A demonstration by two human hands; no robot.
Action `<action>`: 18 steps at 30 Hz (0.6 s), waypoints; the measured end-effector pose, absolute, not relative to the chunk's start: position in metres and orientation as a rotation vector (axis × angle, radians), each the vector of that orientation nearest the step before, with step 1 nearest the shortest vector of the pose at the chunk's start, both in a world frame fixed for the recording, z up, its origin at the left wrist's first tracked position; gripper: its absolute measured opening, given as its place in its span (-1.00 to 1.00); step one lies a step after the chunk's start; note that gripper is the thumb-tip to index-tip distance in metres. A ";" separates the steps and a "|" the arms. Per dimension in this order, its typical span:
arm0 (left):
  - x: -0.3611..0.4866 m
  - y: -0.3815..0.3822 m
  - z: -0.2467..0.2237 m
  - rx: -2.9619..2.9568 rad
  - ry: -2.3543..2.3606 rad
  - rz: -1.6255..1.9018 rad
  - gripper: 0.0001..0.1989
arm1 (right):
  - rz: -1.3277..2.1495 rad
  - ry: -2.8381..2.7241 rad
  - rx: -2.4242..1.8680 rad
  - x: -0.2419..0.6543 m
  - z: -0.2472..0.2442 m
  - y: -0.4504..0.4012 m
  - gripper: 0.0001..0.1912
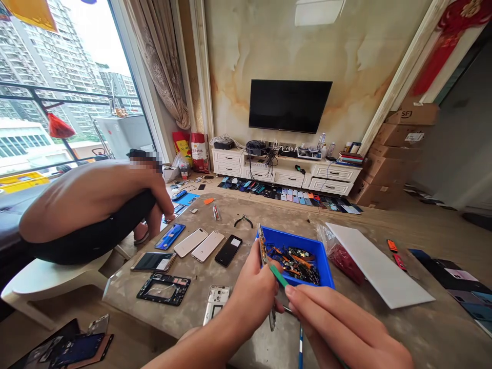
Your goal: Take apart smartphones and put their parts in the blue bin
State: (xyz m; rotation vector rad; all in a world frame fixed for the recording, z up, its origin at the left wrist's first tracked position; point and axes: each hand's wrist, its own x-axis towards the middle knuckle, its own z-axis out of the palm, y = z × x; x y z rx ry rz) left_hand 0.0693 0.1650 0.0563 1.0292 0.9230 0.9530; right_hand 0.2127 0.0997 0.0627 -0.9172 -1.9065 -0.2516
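My left hand [257, 289] is closed around a phone frame [262, 246], held up nearly edge-on so that its faces hardly show. My right hand [330, 318] pinches a flat green tool [278, 275] whose front end meets the frame beside my left fingers; its exact kind is unclear. A thin metal rod juts out below my right fingertips. Just beyond both hands is a blue bin [326, 264] of small phone parts and orange flex cables [303, 264]. Below them, a blue pen-like tool [301, 346] is partly hidden by my right hand.
Several phones, including a black phone [228, 250], and a bare phone frame [163, 289] lie on the table's left. Pliers [243, 221] rest behind the bin. A white board [378, 264] leans at right. Another person [96, 205] crouches at left. Rows of phones line the floor.
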 end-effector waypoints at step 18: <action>0.069 0.170 0.054 0.767 0.874 0.964 -0.67 | -0.112 -1.831 -0.872 0.210 0.031 0.116 -0.62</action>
